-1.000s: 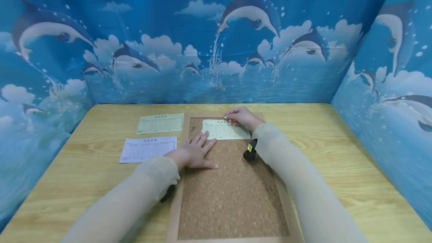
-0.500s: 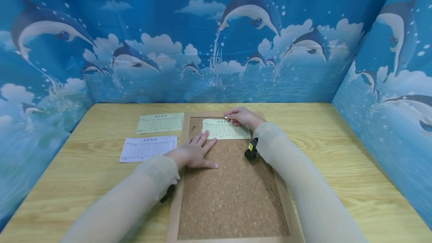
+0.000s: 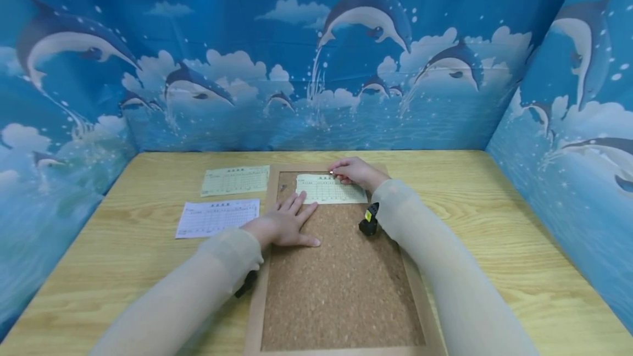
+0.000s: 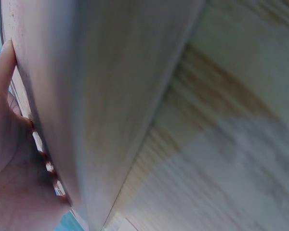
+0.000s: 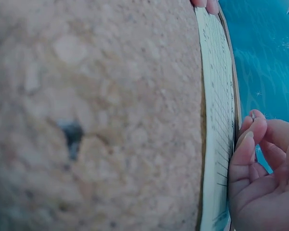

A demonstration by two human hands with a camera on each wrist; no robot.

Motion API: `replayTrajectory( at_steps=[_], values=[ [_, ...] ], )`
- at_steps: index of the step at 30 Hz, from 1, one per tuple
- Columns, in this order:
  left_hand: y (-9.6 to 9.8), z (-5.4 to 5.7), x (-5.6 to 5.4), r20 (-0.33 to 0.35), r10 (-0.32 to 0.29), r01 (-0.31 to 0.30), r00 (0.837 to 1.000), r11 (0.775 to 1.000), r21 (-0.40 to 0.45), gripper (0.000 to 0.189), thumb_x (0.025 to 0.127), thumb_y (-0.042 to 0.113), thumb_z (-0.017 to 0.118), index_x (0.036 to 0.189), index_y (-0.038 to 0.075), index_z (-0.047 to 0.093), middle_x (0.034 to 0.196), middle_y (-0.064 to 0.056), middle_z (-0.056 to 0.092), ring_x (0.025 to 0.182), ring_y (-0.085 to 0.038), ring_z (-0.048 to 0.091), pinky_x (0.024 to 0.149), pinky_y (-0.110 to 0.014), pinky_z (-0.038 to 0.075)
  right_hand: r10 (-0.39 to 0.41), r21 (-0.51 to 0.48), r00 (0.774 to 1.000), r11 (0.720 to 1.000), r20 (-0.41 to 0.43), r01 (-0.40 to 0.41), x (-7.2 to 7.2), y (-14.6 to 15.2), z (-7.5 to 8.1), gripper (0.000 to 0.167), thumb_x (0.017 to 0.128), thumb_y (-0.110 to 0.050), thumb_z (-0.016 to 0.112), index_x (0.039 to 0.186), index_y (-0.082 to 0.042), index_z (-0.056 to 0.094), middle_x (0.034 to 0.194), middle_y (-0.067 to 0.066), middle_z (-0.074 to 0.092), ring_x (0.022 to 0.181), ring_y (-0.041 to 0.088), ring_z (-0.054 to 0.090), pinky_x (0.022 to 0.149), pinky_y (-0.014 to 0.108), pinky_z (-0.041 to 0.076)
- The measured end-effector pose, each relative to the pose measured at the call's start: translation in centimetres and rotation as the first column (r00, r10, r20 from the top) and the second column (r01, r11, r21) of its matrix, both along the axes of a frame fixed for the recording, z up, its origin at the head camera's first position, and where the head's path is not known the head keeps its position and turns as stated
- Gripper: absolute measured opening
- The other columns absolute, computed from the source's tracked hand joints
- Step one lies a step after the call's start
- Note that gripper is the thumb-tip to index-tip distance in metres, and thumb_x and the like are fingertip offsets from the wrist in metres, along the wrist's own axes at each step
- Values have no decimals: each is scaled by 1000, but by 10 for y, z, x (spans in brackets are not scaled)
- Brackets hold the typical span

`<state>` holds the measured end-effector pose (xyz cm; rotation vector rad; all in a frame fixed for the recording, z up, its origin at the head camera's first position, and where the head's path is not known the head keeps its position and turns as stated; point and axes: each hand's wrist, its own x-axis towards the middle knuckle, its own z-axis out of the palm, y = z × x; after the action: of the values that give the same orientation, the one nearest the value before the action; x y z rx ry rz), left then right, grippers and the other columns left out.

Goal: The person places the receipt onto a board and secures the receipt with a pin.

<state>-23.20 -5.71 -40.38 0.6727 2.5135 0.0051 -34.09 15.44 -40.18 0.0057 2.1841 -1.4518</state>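
Observation:
A framed cork board [image 3: 341,290] lies on the table, with a pale green printed form [image 3: 331,194] near its far end. Spread flat across the board's left side is my left hand [image 3: 287,224], its fingertips at the form's lower left corner. My right hand [image 3: 358,172] is over the form's upper right part, thumb and forefinger pinching a small silver pin [image 5: 253,116] by the form's top edge. Most of the pin is hidden by the fingertips. In the left wrist view the left hand [image 4: 14,144] shows beside the wooden frame [image 4: 111,86].
Left of the board, another green form [image 3: 235,181] lies behind a white form [image 3: 217,218] on the wood-grain table [image 3: 494,224]. A small metallic piece [image 3: 283,187] sits at the cork's upper left. A dolphin-print curtain [image 3: 247,120] closes off the back and sides.

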Motion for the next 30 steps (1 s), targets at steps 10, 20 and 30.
replayTrajectory(
  at_steps=[10, 20, 30],
  values=[
    [0, -2, 0, 3, -3, 3, 1000, 1000, -10, 97, 76, 81, 34, 149, 31, -5, 153, -5, -20, 139, -26, -16, 110, -50, 2, -1, 29, 1000, 1000, -22, 2, 2, -1, -1, 27, 99, -15, 48, 120, -3, 59, 82, 3, 55, 68, 10, 50, 61, 21, 45],
    [0, 0, -1, 6, -5, 5, 1000, 1000, 0, 97, 76, 81, 34, 149, 30, -6, 152, -6, -22, 138, -26, -17, 110, -50, 2, -49, 64, 999, 997, 1, 49, 0, -4, 3, 24, 96, -15, 54, 116, -4, 60, 77, 3, 56, 62, 9, 50, 57, 22, 45],
    [0, -2, 0, -4, -1, 1, 1000, 1000, -9, 96, 77, 80, 35, 149, 31, -5, 153, -5, -21, 139, -26, -17, 110, -50, 0, 108, 214, 989, 973, -105, -84, 6, -9, 7, 25, 99, -14, 46, 114, -6, 64, 79, 5, 57, 61, 12, 49, 57, 25, 44]
  ],
)
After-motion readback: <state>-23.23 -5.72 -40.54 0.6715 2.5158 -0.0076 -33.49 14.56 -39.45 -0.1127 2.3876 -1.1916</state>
